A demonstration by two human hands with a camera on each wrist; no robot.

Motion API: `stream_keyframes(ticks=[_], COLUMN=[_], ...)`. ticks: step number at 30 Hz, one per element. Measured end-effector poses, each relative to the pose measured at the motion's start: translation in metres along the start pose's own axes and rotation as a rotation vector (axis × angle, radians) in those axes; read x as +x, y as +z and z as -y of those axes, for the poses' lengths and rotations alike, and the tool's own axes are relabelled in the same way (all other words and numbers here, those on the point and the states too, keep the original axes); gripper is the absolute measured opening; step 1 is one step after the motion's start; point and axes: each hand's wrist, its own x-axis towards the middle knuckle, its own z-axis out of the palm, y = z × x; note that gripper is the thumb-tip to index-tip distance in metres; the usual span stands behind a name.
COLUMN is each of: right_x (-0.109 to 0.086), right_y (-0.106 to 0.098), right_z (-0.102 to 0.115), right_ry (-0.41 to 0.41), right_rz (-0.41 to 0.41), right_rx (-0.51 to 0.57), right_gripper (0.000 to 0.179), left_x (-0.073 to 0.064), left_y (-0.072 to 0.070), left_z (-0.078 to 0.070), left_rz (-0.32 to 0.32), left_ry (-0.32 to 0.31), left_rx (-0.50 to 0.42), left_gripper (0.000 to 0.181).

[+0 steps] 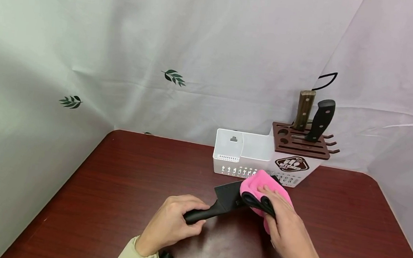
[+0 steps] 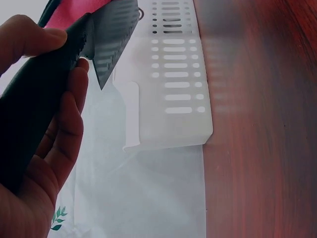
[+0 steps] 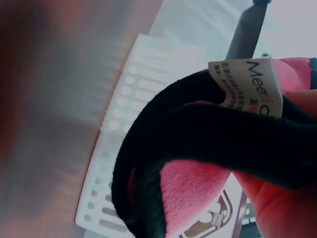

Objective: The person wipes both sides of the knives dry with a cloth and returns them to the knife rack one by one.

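My left hand (image 1: 174, 220) grips the black handle of a broad-bladed kitchen knife (image 1: 228, 197), held above the table with the blade pointing right. In the left wrist view, the thumb and curled fingers wrap the handle of the knife (image 2: 115, 42). A folded pink cloth (image 1: 267, 187) with black edging lies over the blade's far part and hides it. My right hand (image 1: 288, 226) holds this cloth against the blade. The right wrist view shows the cloth (image 3: 193, 191) bunched close up, a white printed label (image 3: 247, 87) on it, and part of the blade beyond.
Behind the knife stands a white perforated rack (image 1: 247, 165) with a brown slotted top (image 1: 300, 147). A wooden-handled knife (image 1: 304, 109) and a black-handled knife (image 1: 319, 120) stand in its slots. Brown hooks jut from its right side. White fabric (image 1: 199, 42) hangs around the dark red table (image 1: 143, 172).
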Motion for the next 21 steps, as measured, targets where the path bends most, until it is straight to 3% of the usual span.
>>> stream_keyframes(ticks=[9, 21], right_x=[-0.001, -0.003], right_y=[-0.011, -0.014], right_z=[-0.010, -0.013], right_ry=[0.052, 0.118], right_rz=[-0.033, -0.071], right_rx=[-0.075, -0.079], right_gripper=[0.054, 0.050], left_x=[0.000, 0.000], left_y=[0.000, -0.001], left_z=[0.000, -0.004], left_rz=[0.000, 0.007], left_ry=[0.008, -0.001], left_rx=[-0.017, 0.016], left_gripper=[0.030, 0.030])
